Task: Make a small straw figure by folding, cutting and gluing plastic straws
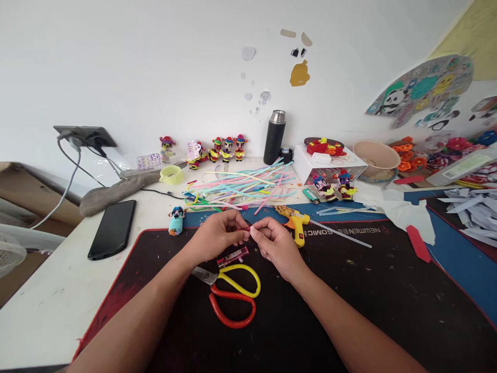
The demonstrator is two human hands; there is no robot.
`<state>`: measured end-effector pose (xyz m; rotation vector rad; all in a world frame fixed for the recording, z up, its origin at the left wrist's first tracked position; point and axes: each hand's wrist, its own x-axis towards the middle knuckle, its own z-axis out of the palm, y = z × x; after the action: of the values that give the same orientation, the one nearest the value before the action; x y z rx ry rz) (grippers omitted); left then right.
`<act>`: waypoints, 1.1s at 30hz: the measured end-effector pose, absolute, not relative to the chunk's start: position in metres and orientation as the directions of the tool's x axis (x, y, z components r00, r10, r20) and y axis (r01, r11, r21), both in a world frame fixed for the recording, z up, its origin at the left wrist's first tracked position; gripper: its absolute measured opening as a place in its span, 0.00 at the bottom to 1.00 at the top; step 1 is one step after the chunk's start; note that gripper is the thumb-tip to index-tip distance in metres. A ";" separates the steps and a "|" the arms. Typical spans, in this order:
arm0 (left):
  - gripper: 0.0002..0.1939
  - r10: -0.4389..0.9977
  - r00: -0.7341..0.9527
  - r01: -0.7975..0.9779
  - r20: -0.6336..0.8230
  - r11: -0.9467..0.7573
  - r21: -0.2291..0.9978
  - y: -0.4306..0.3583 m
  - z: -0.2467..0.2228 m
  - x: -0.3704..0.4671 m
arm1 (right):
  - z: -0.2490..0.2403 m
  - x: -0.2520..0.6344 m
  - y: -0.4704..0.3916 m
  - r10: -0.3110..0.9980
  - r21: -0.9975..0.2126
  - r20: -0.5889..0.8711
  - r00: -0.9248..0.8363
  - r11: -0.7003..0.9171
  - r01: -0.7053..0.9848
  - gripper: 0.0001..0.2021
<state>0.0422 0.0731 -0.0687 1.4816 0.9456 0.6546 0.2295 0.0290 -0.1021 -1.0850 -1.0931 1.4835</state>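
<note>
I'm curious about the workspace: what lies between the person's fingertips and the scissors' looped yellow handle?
In the head view, a small red rectangular piece with pale markings lies there on the black mat.

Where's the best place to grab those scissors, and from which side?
Probably by the scissors' yellow loop and red loop, coming from the right: both loops lie spread apart on that side, while the blades point left and are partly hidden by the left wrist.

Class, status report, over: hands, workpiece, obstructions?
Left hand and right hand together, pinching small red piece. Scissors on dark mat; yellow glue gun beyond right hand. Neither seems in the way.
</note>
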 end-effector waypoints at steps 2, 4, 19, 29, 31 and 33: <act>0.12 0.850 0.513 0.179 -0.119 0.029 0.983 0.073 -0.068 0.043 | -0.102 0.230 0.029 0.983 -0.973 -0.108 -0.146 -0.135 -0.187 0.20; 0.12 0.851 0.512 0.178 -0.115 0.026 0.984 0.073 -0.068 0.043 | -0.101 0.230 0.029 0.983 -0.973 -0.108 -0.148 -0.135 -0.188 0.20; 0.13 0.850 0.515 0.174 -0.111 0.024 0.985 0.074 -0.069 0.042 | -0.102 0.230 0.029 0.981 -0.972 -0.103 -0.163 -0.134 -0.192 0.19; 0.10 0.853 0.521 0.223 -0.022 -0.112 0.969 0.070 -0.066 0.042 | -0.100 0.230 0.029 0.984 -0.962 -0.110 -0.143 -0.142 -0.235 0.20; 0.13 0.849 0.528 0.251 0.020 -0.178 0.952 0.069 -0.066 0.042 | -0.100 0.230 0.029 0.985 -0.961 -0.109 -0.137 -0.140 -0.240 0.20; 0.16 0.840 0.539 0.279 0.064 -0.250 0.927 0.068 -0.065 0.041 | -0.099 0.231 0.029 0.985 -0.962 -0.112 -0.134 -0.141 -0.233 0.20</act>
<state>0.0410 0.0675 -0.0655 1.7918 0.9291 0.7133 0.2308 0.0290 -0.0992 -1.0564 -1.0468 1.4964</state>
